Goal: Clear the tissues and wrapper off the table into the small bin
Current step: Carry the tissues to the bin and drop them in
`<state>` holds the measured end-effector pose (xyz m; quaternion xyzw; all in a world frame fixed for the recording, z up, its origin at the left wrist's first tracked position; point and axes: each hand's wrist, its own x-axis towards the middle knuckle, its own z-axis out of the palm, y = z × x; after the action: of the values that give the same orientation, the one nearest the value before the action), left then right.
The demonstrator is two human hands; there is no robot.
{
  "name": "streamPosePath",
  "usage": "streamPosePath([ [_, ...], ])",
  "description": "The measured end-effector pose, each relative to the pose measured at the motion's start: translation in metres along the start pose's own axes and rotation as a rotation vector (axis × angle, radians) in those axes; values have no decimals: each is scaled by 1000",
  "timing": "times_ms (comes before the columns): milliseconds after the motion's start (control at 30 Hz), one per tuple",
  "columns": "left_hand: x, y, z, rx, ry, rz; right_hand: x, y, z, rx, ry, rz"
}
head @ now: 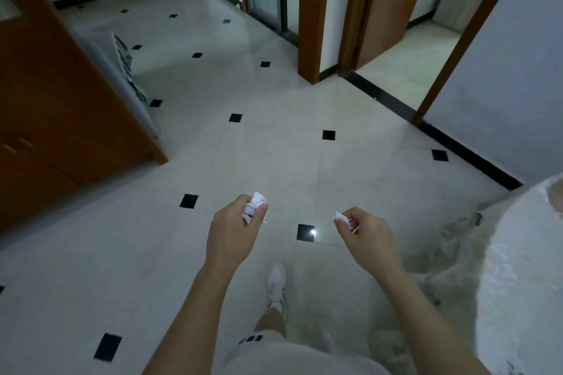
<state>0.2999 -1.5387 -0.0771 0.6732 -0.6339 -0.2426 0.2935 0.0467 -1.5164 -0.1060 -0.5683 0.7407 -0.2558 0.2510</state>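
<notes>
My left hand (233, 230) is closed around a crumpled white tissue (255, 203) that sticks out above the fingers. My right hand (367, 233) pinches a smaller crumpled white tissue (342, 218) between thumb and fingers. Both hands are held out over the tiled floor at about waist height, roughly a hand's width apart. The table (530, 268), covered in a white cloth, shows only as a rounded edge at the right. No bin is in view, and I see no wrapper.
A pale tiled floor (274, 146) with small black squares stretches ahead. A brown wooden cabinet (58, 119) stands at the left. Wooden door frames (313, 15) and an open doorway (405, 64) lie ahead. My white shoe (276, 283) steps forward below the hands.
</notes>
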Motion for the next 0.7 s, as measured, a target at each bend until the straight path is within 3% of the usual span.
streamPosePath([
  [233, 135, 23, 39, -28, -146, 94, 105, -4, -16, -38, 106, 124],
  [433, 251, 58, 67, 15, -263, 290, 191, -7, -41, 8, 260, 254],
  [700, 341, 125, 128, -14, -407, 492, 225, 26, -73, 6, 471, 441],
])
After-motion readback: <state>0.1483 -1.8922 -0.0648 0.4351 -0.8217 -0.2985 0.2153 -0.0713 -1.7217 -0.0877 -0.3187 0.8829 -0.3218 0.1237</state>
